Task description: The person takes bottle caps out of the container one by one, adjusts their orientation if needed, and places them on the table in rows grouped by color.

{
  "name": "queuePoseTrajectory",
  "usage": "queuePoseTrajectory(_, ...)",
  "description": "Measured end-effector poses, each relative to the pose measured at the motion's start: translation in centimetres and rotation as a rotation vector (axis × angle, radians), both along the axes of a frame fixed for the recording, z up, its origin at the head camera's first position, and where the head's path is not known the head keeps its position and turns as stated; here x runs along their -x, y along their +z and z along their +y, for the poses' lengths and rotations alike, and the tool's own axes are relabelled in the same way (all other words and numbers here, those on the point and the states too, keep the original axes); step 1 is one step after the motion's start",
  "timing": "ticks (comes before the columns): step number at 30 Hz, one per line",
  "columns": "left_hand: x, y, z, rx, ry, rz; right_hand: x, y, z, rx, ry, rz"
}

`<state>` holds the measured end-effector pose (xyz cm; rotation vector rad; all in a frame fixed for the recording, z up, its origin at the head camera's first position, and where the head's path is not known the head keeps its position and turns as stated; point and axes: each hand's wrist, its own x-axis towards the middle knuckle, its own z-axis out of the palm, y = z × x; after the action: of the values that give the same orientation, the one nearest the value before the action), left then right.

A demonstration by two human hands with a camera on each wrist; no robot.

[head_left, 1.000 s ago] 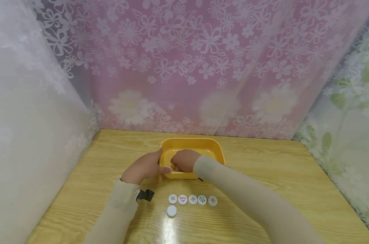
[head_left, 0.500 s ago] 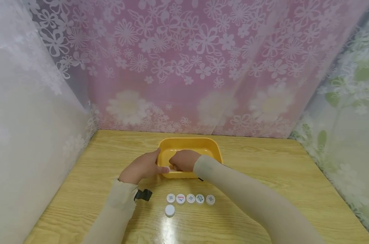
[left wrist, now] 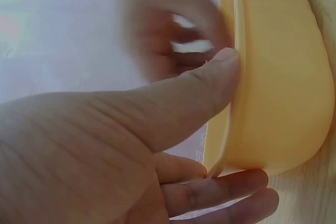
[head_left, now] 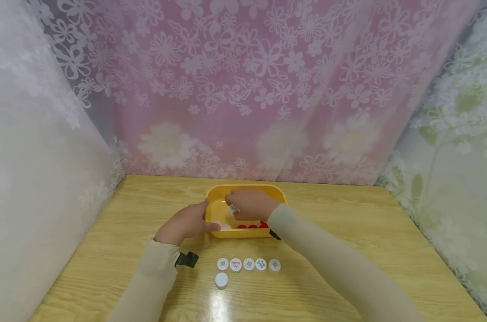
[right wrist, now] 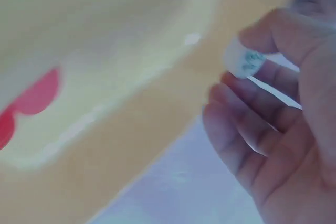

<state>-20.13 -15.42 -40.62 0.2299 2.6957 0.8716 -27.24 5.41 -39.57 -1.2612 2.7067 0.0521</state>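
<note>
On my head feed, the yellow tub [head_left: 241,233] sits near the counter's [head_left: 332,232] far edge, about midway between its two far corners. I have both hands at it. The left hand [head_left: 183,222] grips the tub's left end, thumb on the rim. The right hand [head_left: 253,205], over the tub, pinches a white cap [right wrist: 244,59] with green print between thumb and fingers. Red caps [head_left: 253,226] lie inside along the tub's near wall, with pale caps [head_left: 226,226] by its near left corner. Between the tub and the counter's near edge I see five printed caps [head_left: 249,264] in a row; a plain cap [head_left: 221,280] lies just nearer me than the leftmost. Behind the far edge hangs a pink flowered curtain [head_left: 243,98].
</note>
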Motion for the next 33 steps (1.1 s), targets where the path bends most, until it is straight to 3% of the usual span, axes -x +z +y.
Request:
queuePoseTrajectory(3,0.1,-0.2,0.0,0.009,0.0,0.001,-2.5,1.9,0.7,0.151,0.088,0.115)
queuePoseTrajectory(7,0.2,-0.3,-0.1,0.017,-0.002,0.001,-6.4,2.8,1.9,0.399,0.228,0.282)
queuePoseTrajectory(10,0.2,-0.3,-0.1,0.018,0.002,0.007,-8.8,2.8,3.0,0.527,0.249,0.291)
queuePoseTrajectory(12,0.2,-0.3,0.0,0.014,0.005,0.01,-9.9,2.7,3.8,0.551,0.24,0.269)
queuePoseTrajectory(15,0.1,-0.2,0.1,0.007,0.012,0.011,-11.0,2.3,4.6,0.527,0.242,0.223)
queuePoseTrajectory(18,0.2,-0.1,0.1,0.005,0.014,0.011,-11.8,1.7,5.0,0.437,0.246,0.185)
queuePoseTrajectory(27,0.2,-0.2,0.2,-0.008,0.028,-0.004,-12.7,1.2,5.0,0.232,0.15,0.143)
queuePoseTrajectory(33,0.1,-0.4,0.0,-0.001,0.014,0.006,-13.6,0.3,3.9,0.133,0.202,0.093)
